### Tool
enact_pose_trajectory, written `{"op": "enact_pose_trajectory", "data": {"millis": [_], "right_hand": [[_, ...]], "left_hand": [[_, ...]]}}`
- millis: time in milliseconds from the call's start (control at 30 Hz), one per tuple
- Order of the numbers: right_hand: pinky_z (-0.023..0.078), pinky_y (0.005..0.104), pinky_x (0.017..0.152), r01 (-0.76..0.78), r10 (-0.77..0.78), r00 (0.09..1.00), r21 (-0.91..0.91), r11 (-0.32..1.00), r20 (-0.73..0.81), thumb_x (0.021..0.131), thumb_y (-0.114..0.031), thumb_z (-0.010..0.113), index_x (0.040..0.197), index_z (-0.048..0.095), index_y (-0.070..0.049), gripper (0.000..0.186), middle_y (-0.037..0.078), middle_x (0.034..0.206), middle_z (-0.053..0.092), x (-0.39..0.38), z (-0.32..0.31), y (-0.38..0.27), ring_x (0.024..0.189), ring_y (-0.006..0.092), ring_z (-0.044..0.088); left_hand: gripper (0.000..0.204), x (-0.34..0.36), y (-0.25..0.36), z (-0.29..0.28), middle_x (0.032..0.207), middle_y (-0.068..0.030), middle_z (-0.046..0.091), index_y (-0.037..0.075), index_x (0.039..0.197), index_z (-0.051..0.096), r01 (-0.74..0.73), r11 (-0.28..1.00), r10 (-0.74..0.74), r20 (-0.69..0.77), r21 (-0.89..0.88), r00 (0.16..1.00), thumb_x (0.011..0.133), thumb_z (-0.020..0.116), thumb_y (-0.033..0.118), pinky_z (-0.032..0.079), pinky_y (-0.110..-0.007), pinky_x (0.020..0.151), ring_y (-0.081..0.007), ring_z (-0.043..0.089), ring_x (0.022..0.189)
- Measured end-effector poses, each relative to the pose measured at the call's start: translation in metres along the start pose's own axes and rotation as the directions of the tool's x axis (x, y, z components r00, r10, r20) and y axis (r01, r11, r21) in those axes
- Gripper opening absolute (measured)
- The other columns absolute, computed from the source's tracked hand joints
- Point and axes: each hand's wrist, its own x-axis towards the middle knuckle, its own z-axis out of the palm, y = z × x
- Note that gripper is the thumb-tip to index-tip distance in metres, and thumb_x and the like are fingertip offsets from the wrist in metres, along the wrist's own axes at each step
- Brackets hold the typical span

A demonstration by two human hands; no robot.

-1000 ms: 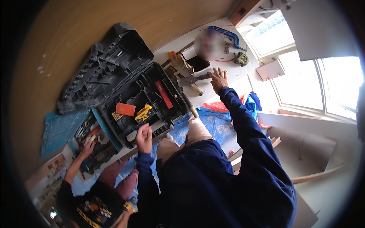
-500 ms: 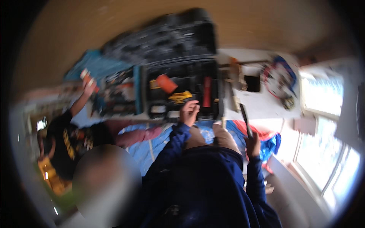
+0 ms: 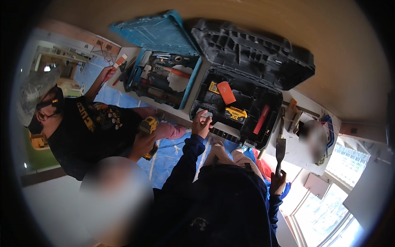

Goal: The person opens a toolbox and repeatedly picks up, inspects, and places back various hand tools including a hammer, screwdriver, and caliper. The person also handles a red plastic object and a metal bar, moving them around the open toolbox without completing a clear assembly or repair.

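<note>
Fingers of our right hand are wrapped round the dark handle of a flat scraper, hiding its lower end; the broad, dull blade points away from us. Our left hand has bent fingers at the near left corner of the black case, by a small pale block; we cannot tell whether they pinch it or merely overlap it. The case is ribbed, moulded plastic, its lid thrown back, and inside we make out a yellow-and-black battery, a flat orange piece and a slim red bar. To its right, part of the pale counter is blurred beyond reading. To its left, a teal toolbox holds tools too jumbled to sort, beside a ragged whitish sheet. Farther left, a co-worker grips a brush-shaped tool and a drill; crinkled blue sheeting lies below.
</note>
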Motion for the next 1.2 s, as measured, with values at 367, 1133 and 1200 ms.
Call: {"op": "enact_pose_trajectory", "data": {"millis": [367, 1133, 1200], "right_hand": [[0.047, 0.0413, 0.057, -0.077, 0.081, 0.996, -0.114, 0.991, 0.038, 0.089, -0.023, 0.071, 0.102, 0.063, -0.003, 0.024, 0.016, 0.072, 0.064, -0.027, 0.013, -0.080, 0.059, 0.0271, 0.060], [0.047, 0.0460, 0.064, -0.302, 0.266, 0.942, -0.166, 0.939, -0.206, 0.088, -0.027, 0.073, 0.093, 0.059, -0.001, 0.030, 0.020, 0.080, 0.063, -0.131, 0.032, -0.069, 0.076, 0.0361, 0.065], [0.049, 0.0451, 0.065, -0.320, 0.293, 0.928, -0.092, 0.943, -0.231, 0.087, -0.027, 0.074, 0.100, 0.063, -0.002, 0.031, 0.020, 0.083, 0.066, -0.132, 0.026, -0.070, 0.076, 0.0351, 0.067]], "left_hand": [[0.039, 0.053, -0.063, -0.087, 0.097, -0.0099, 0.070, 0.005, 0.123, 0.060, -0.330, 0.861, 0.399, -0.112, 0.388, 0.910, 0.089, 0.073, 0.020, 0.054, -0.031, 0.076, -0.0192, 0.067, 0.084], [0.020, 0.014, -0.033, 0.008, 0.090, -0.0131, 0.072, 0.002, 0.109, 0.065, -0.402, 0.866, 0.308, 0.314, 0.297, 0.898, 0.094, 0.065, 0.015, 0.054, -0.030, 0.070, -0.0198, 0.070, 0.078], [0.013, -0.002, -0.034, 0.035, 0.081, -0.0089, 0.070, 0.002, 0.100, 0.066, -0.415, 0.860, 0.292, 0.379, 0.298, 0.878, 0.093, 0.066, 0.013, 0.051, -0.028, 0.065, -0.0142, 0.066, 0.070]]}}
